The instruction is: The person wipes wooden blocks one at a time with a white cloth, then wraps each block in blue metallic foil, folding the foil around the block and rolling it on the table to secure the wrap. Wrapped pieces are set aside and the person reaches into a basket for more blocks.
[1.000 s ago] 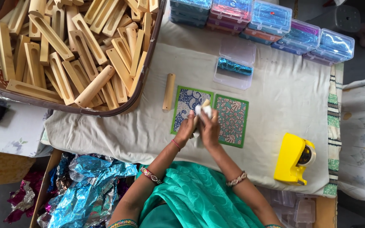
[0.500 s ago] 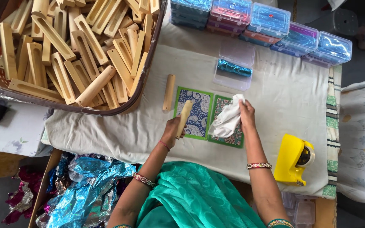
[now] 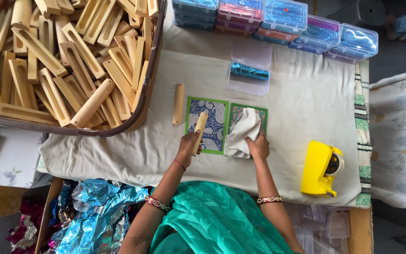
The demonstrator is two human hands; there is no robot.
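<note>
Your left hand point(image 3: 188, 146), just left of frame centre, is closed around the lower end of a pale wooden stick point(image 3: 199, 130), which slants up over the blue patterned card point(image 3: 208, 123); your right hand point(image 3: 258, 146), at centre, presses a crumpled white cloth point(image 3: 243, 133) with fingers curled onto the green-bordered card point(image 3: 263, 113) beside it; a second wooden stick point(image 3: 178, 103) lies apart to the left; a yellow tape dispenser point(image 3: 319, 168) sits at lower right; a basket of wooden pieces point(image 3: 150, 94) fills the upper left.
</note>
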